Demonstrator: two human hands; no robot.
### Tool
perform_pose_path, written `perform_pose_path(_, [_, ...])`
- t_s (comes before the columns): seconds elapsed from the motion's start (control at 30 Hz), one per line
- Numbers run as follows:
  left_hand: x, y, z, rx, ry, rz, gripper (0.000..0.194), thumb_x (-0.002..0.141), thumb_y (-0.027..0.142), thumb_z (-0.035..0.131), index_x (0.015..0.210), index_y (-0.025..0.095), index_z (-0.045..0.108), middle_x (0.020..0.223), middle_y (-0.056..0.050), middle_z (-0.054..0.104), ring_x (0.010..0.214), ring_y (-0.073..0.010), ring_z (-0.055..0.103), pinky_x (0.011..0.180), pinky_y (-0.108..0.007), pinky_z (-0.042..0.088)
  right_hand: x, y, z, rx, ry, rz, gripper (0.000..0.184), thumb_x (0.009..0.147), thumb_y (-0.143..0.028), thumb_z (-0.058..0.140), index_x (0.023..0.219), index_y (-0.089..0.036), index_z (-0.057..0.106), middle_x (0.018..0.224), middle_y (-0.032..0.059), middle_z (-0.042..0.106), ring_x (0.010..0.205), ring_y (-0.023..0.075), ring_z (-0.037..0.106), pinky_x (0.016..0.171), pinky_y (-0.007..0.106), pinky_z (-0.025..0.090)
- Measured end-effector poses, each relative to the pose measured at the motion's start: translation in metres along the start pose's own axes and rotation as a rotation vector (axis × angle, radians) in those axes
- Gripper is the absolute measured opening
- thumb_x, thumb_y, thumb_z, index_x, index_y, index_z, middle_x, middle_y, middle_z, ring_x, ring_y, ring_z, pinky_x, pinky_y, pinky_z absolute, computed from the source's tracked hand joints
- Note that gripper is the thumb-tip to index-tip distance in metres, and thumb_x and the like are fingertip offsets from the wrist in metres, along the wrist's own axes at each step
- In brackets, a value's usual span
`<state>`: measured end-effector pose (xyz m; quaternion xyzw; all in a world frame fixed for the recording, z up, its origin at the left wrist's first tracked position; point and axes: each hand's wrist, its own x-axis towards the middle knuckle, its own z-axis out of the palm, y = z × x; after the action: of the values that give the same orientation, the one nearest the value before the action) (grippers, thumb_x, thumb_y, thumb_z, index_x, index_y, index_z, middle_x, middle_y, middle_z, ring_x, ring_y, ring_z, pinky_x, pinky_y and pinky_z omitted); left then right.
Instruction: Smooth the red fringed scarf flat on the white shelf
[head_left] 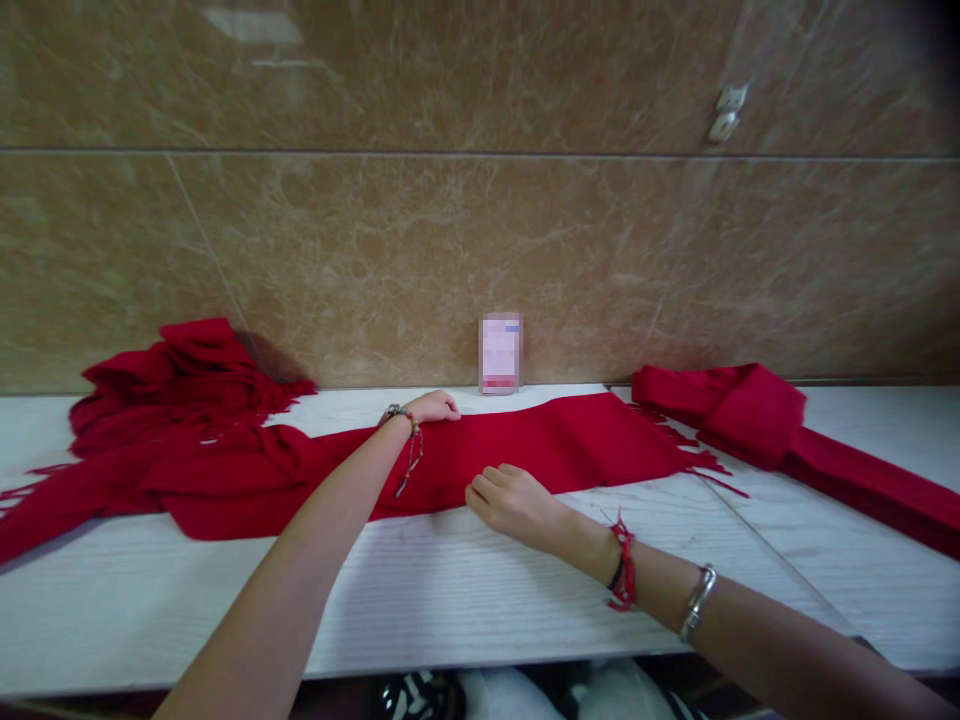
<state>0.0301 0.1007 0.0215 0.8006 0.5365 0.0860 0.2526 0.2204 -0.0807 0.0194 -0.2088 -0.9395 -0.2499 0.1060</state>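
Head view: hands (435,406) (508,497) pinching red scarf (555,445), panel (500,352) illegibly pixelated.

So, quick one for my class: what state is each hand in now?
Left hand: fingers curled at fringed red scarf's far edge; grip unclear.
Right hand: fingers curled at its near edge; grip unclear.

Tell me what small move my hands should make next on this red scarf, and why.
I'd probably shift the left hand leftward and smooth the red scarf there: it lies nearly flat to the right of that hand, but looks rumpled towards its left end.
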Motion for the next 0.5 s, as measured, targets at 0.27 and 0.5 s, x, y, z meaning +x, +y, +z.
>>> perform_pose_path(0.27, [0.001,0.01,0.001,-0.027,-0.07,-0.09,0.03,0.086,0.033,0.053,0.109,0.014,0.054,0.11,-0.006,0.055,0.094,-0.0217,0.056,0.078,-0.038,0.049,0.002,-0.003,-0.002,-0.013,-0.046,0.009,0.017,0.084,-0.005,0.043,0.08,-0.013,0.058,0.072,0.0053,0.058,0.067,0.0185,0.052,0.053,0.03,0.036])
perform_pose_path(0.5, [0.002,0.019,0.0,-0.082,-0.064,-0.091,0.031,0.086,0.033,0.052,0.111,0.015,0.053,0.112,-0.006,0.054,0.095,-0.0219,0.055,0.079,-0.039,0.048,0.002,-0.004,-0.002,-0.007,-0.02,-0.005,0.018,0.084,-0.005,0.043,0.077,-0.014,0.057,0.072,0.0057,0.057,0.069,0.0183,0.051,0.053,0.029,0.036])
